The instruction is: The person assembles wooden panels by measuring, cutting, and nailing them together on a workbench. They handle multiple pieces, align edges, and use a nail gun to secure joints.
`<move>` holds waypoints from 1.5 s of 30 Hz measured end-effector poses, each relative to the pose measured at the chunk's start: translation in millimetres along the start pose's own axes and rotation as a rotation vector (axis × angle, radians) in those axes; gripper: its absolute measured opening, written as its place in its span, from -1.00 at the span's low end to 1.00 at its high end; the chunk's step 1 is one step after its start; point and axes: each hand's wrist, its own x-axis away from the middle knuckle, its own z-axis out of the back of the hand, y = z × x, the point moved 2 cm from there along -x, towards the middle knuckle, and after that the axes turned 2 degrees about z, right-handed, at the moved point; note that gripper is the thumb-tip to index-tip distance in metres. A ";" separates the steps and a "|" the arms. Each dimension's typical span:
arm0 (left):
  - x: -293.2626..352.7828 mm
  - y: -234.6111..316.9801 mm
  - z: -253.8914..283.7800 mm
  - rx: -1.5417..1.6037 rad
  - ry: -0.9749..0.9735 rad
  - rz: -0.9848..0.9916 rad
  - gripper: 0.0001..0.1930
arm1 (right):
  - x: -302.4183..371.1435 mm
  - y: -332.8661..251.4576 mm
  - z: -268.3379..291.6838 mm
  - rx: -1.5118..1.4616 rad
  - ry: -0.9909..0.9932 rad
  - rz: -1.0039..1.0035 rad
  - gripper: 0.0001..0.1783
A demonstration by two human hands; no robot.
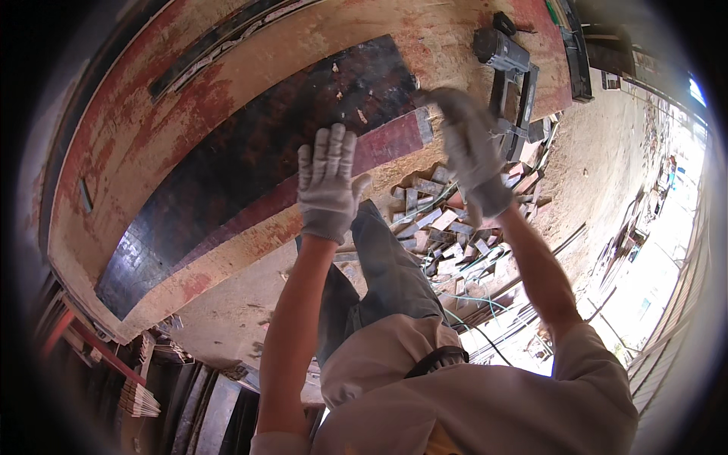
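Observation:
A long dark panel [265, 136] with a glossy, stained face lies across a worn worktable [432, 38]. Along its near side runs a narrow reddish strip of board [390, 142]. My left hand [328, 182], in a pale work glove, is spread flat over the strip and the panel's near edge, palm down and holding nothing. At the strip's right end is my right hand [472, 152], gloved too and a little blurred. Its fingers reach toward the panel's corner with nothing visible in them; whether they touch it I cannot tell.
A dark nail gun [506, 54] lies on the table beyond my right hand. Many wood offcuts [447, 224] are heaped on the floor to the right, with a thin green hose [485, 299] among them. Boards [216, 413] stand stacked at lower left.

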 end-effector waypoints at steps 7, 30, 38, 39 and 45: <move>31.5 -24.1 22.6 -0.076 0.057 0.126 -0.18 | 39.5 -71.6 -62.6 0.291 0.124 0.203 -0.57; 103.7 -86.7 38.4 -0.114 0.166 0.242 -0.17 | 23.1 -94.5 -132.4 0.457 -0.320 0.130 -0.51; 116.4 -112.9 41.7 -0.082 0.200 0.221 -0.22 | 34.1 -94.5 -154.5 0.323 -0.082 0.237 -0.51; 119.5 -117.7 42.9 -0.076 0.173 0.214 -0.23 | 35.1 -96.6 -160.4 0.366 -0.156 0.108 -0.52; 155.1 -172.7 63.5 -0.099 0.224 0.207 -0.24 | 37.0 -134.6 -184.2 0.218 0.012 0.232 -0.56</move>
